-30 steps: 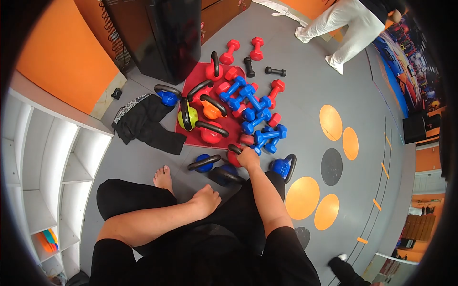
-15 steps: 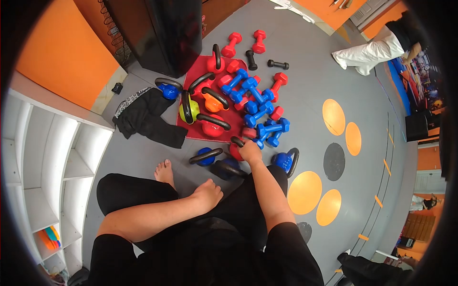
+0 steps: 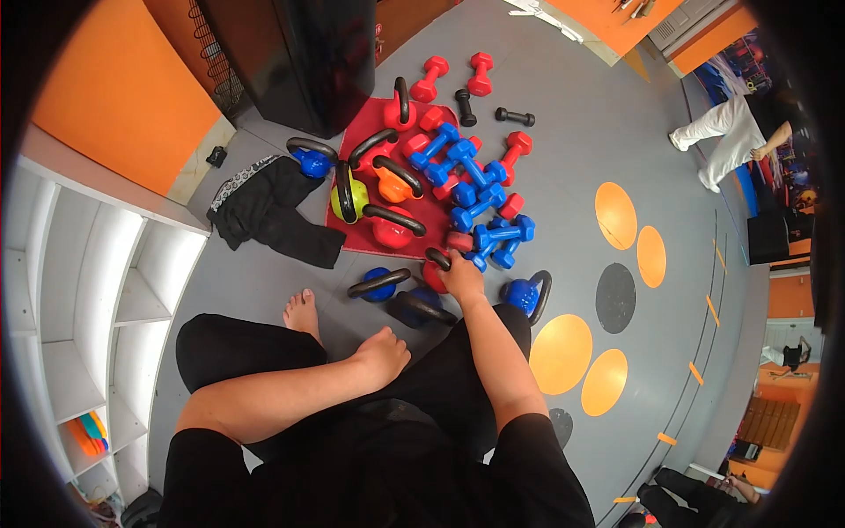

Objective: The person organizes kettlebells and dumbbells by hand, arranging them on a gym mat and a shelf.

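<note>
My right hand point(image 3: 462, 280) is closed around the black handle of a red kettlebell point(image 3: 434, 277), which stands on the floor just off the red mat point(image 3: 356, 236). My left hand point(image 3: 383, 356) rests over my black-trousered leg with its fingers curled in; nothing shows in it. Close to the right hand are a dark kettlebell point(image 3: 414, 308), a blue kettlebell point(image 3: 378, 283) and, on the right, another blue kettlebell point(image 3: 521, 297). Red, orange and yellow-green kettlebells point(image 3: 344, 201) stand on the mat, beside a heap of blue dumbbells point(image 3: 478, 208) and red dumbbells point(image 3: 518, 150).
Black clothing point(image 3: 264, 207) lies left of the mat. White shelves point(image 3: 79, 378) line the left side, and a black cabinet point(image 3: 304, 66) stands behind. Orange circles point(image 3: 562, 354) mark the grey floor. A person in white trousers point(image 3: 731, 132) is at the far right.
The person in white trousers has moved to the right, and the dark-clothed person at lower right has shifted. My hands and the weights look almost unchanged.
</note>
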`<state>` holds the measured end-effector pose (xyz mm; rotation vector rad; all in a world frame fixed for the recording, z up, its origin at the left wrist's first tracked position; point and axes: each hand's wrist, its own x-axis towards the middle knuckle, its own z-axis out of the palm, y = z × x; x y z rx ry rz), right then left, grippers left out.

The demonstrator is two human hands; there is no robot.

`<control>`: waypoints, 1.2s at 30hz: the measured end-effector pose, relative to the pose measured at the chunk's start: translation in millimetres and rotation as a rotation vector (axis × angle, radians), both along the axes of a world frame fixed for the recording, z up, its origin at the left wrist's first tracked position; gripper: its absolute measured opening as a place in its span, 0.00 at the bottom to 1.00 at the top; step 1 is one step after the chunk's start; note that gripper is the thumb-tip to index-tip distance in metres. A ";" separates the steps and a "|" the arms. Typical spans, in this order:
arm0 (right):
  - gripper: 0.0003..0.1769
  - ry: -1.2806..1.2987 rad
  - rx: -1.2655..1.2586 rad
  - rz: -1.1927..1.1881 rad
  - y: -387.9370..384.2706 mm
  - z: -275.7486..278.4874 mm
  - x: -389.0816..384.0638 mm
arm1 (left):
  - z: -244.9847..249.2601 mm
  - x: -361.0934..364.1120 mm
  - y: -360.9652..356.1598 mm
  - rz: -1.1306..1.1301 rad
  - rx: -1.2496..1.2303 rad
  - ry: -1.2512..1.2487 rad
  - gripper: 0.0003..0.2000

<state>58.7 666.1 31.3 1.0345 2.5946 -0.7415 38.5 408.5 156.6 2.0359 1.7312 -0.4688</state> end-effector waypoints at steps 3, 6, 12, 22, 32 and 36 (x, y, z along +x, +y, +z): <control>0.31 0.178 0.091 0.102 -11.8 17.9 6.8 | 2.8 1.0 0.0 -0.015 -0.012 0.024 0.14; 0.35 0.395 0.125 0.451 -50.2 70.2 11.7 | 12.3 2.7 0.3 -0.058 0.000 0.050 0.15; 0.46 -0.244 -0.172 0.298 -70.4 0.2 19.7 | 22.0 11.8 14.1 -0.178 -0.029 0.142 0.17; 0.23 -0.240 -0.173 0.262 -71.9 -1.3 6.4 | 16.4 12.7 32.2 -0.297 -0.072 0.082 0.20; 0.16 -0.362 -0.123 0.285 -73.5 -19.0 2.4 | 94.2 -21.7 40.9 -0.061 0.012 -0.367 0.18; 0.15 -0.242 -0.040 0.275 -73.6 -27.1 9.5 | 107.5 -23.8 23.4 0.060 0.068 -0.479 0.16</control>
